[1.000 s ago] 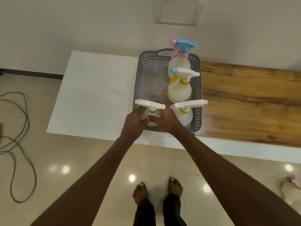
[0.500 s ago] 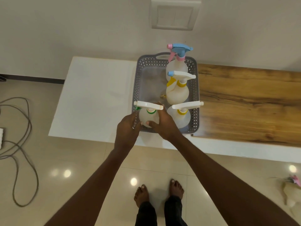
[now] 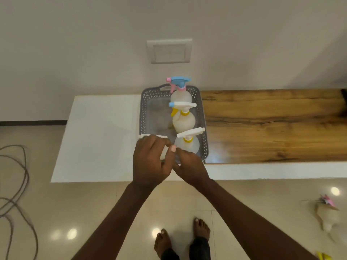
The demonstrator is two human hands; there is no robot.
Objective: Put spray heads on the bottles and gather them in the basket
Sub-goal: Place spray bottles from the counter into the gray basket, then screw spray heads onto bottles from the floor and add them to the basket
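A grey perforated basket (image 3: pixel 143 111) stands on the white tabletop (image 3: pixel 101 139). Along its right side stand three pale bottles: one with a blue and pink spray head (image 3: pixel 178 82), and two with white heads and yellow collars (image 3: pixel 183 120) (image 3: pixel 187 145). A fourth bottle with a white spray head (image 3: pixel 148 136) is at the basket's near left corner, mostly hidden by my hands. My left hand (image 3: pixel 150 162) curls over its top and body. My right hand (image 3: pixel 190 167) holds its right side, with the fingers partly hidden behind the left.
A wooden surface (image 3: pixel 272 126) joins the white tabletop on the right. A switch plate (image 3: pixel 170 51) is on the wall. Cables (image 3: pixel 16 184) lie on the floor at left. At right, another bottle (image 3: pixel 327 214) lies on the floor. My bare feet (image 3: pixel 183 235) stand below.
My left hand has slid from the bottle's left side up over its neck, hiding the green collar. My right hand has shifted slightly lower. The view has pulled back.
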